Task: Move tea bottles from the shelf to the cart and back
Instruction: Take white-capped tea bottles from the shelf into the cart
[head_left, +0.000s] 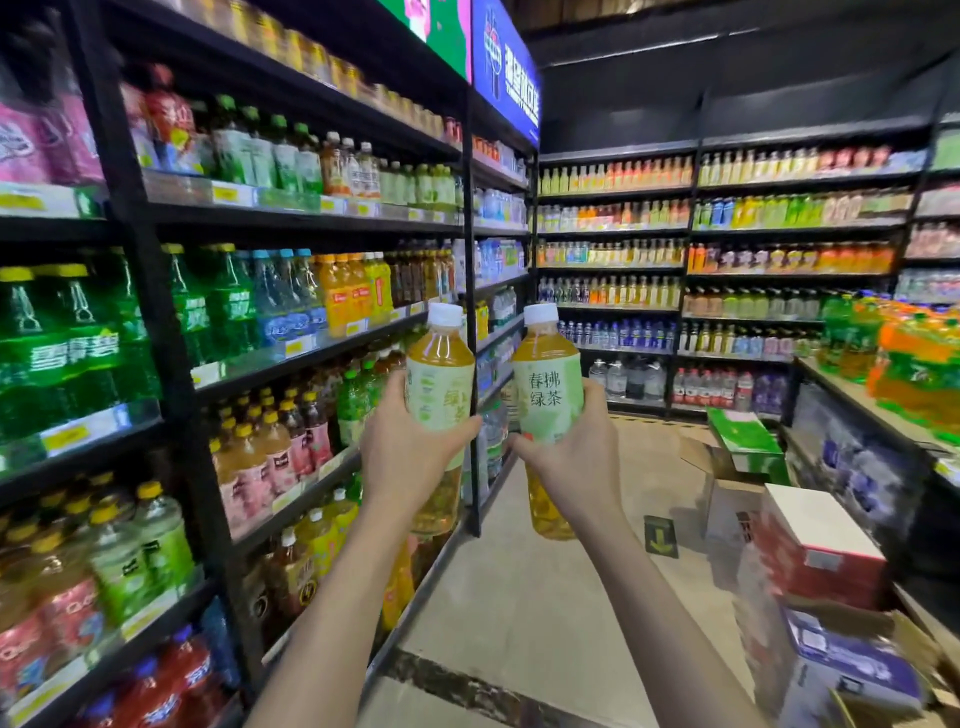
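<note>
Gripping tea bottles (440, 374) — left hand (410, 452), right hand (576, 462), labels (550, 395) partly covered

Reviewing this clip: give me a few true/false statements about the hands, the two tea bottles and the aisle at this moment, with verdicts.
1. Each hand holds one bottle. True: the left hand grips the left bottle, and the right hand grips the right bottle.
2. Both bottles are uncapped. False: white caps are on both.
3. The bottles are held caps up. True.
4. The bottles stand on the shelf. False: they are held in the air over the aisle, beside the shelf.
5. Boxes sit at the right of the aisle. True.
</note>
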